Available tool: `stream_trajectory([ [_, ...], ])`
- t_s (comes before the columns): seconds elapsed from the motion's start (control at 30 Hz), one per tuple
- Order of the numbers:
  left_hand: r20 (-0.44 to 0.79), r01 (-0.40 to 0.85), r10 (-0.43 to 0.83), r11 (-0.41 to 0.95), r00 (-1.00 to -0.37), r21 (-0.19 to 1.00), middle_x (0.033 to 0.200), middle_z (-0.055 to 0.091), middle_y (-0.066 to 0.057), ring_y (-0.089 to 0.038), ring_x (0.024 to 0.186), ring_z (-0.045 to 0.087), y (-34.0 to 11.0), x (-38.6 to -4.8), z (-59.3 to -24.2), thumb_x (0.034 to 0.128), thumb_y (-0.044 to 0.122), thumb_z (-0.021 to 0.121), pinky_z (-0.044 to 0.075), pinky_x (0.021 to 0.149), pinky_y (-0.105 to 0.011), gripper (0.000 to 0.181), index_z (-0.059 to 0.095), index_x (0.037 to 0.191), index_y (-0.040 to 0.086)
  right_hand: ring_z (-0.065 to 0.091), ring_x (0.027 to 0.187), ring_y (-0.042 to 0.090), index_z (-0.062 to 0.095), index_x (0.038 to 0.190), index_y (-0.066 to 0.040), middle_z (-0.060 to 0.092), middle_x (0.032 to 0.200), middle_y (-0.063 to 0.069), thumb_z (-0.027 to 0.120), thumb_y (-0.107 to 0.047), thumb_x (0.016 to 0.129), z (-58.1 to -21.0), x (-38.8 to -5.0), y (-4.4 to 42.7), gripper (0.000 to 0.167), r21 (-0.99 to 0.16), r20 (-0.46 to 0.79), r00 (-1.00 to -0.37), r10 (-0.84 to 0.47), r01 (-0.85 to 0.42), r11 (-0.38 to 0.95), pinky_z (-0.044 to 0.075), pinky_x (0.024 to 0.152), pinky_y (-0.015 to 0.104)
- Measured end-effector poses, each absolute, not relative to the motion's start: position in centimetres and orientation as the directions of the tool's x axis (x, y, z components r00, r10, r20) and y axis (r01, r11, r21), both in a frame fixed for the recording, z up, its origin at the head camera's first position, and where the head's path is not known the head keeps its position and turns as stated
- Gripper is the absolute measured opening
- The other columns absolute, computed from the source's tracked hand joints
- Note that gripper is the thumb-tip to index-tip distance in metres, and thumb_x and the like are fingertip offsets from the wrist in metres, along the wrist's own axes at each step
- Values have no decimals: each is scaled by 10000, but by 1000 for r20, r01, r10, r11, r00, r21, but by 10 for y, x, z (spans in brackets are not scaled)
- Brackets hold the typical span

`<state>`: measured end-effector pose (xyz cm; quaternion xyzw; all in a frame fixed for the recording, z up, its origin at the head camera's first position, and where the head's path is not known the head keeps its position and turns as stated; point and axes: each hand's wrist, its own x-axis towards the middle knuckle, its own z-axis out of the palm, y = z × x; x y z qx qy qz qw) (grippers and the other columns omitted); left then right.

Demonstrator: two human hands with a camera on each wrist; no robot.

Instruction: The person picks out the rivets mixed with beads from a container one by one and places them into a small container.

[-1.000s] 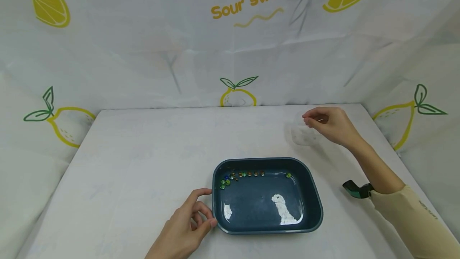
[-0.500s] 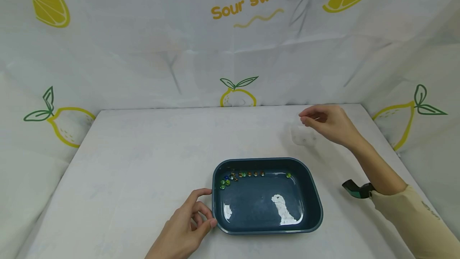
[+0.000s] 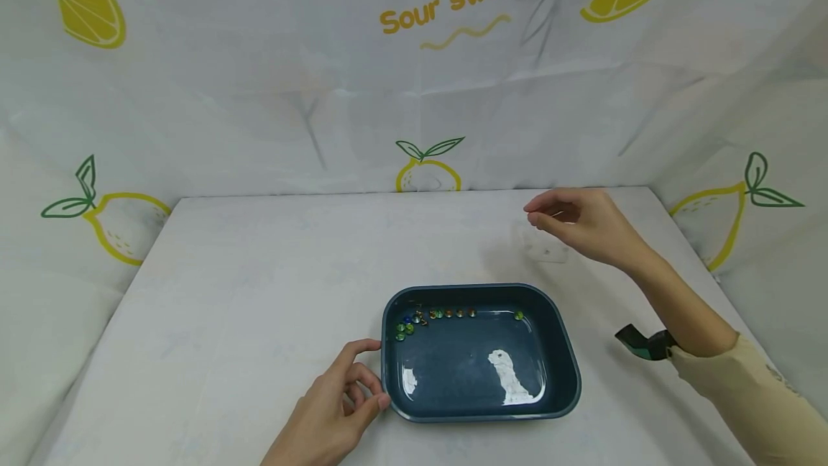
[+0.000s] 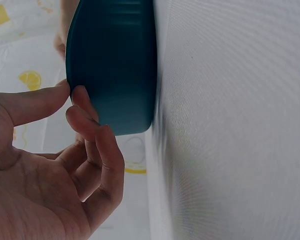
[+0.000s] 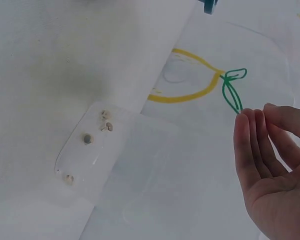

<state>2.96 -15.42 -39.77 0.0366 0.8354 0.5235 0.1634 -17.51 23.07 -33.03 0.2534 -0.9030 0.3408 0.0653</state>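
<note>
A dark teal tray (image 3: 453, 372) stands on the table, with several coloured glass marbles (image 3: 461, 313) along its far and left inner sides. At its left side is my left hand (image 3: 333, 408), with a fingertip and the thumb touching the outer wall and rim (image 4: 112, 75); the other fingers hang loosely bent. My right hand (image 3: 585, 229) hovers in the air near the clear plastic box (image 3: 548, 253). Its thumb and fingertips (image 5: 260, 114) come close together, and whether something tiny is between them I cannot make out. Inside the clear box (image 5: 125, 155) lie several small pebble-like pieces (image 5: 88, 138).
White table (image 3: 259, 293), its far edge against a lemon-printed cloth backdrop (image 3: 259, 106) that rises behind and at both sides. A black and green strap piece (image 3: 643, 343) sticks out at the right wrist. A white animal-shaped patch (image 3: 511, 377) shows on the tray floor.
My right hand has moved a little to the left above the clear box, uncovering more of it. The left hand, tray and marbles look the same.
</note>
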Motion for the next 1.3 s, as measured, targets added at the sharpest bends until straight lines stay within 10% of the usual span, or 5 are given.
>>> stream_trajectory([
  [1.3,-235,-108,224,466,-946,878,930,703,73,-20,677,554,-154,31,-398,971,264,832,495,641,-208,653,498,1520,148,760,959,49,786,1130,-137,812,1069,-29,813,-33,952,-314,-140,168,208,-648,249,-700,-670,-634,422,631,888,212],
])
